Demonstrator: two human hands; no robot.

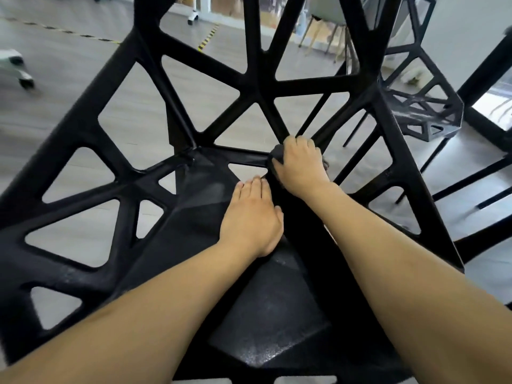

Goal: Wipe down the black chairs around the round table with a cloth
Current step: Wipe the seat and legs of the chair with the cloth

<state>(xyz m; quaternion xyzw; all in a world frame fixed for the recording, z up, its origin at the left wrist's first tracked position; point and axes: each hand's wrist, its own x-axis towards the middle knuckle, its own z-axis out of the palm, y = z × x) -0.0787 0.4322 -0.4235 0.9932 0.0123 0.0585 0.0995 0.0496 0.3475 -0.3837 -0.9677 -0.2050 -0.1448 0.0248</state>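
We press our left hand flat, fingers extended, on the black latticed plastic chair while our right hand grips a bunched dark grey cloth against its strut.

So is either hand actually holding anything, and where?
The right hand holds a bunched dark cloth, closed over its top, pressing it on the black chair. The left hand holds nothing; it lies flat on the seat.

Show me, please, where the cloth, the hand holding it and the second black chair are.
cloth (277,157): head view, dark bunched edge left of the knuckles.
right hand (300,164): head view, back of the hand.
second black chair (424,112): head view, its latticed seat.
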